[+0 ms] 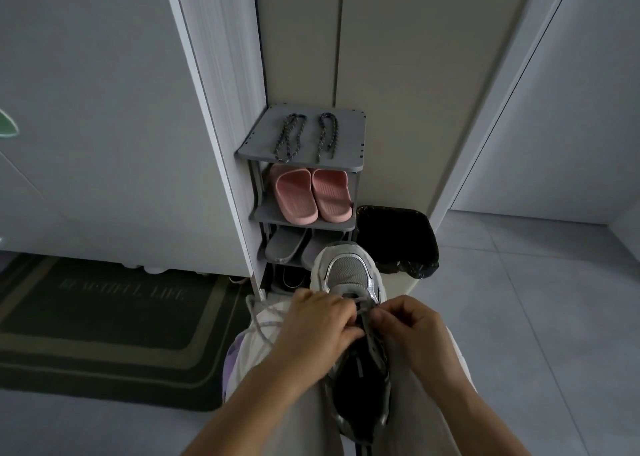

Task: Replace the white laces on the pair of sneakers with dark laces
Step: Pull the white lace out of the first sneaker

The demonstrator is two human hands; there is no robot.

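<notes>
A grey and silver sneaker point(349, 275) lies on my lap, toe pointing away. My left hand point(317, 320) and my right hand point(405, 320) meet over its lower eyelets, each pinching the white lace point(258, 320). The loose end of that lace trails off to the left over my thigh. Two dark braided laces point(289, 137) point(327, 135) lie side by side on the top of the grey shoe rack point(353, 133). The second sneaker of the pair is not clearly in view.
Pink slippers point(313, 194) sit on the rack's second shelf, grey slippers point(285, 246) below. A bin with a black bag point(398, 239) stands right of the rack. A dark doormat point(104, 324) lies on the left floor. White cabinet panels rise behind.
</notes>
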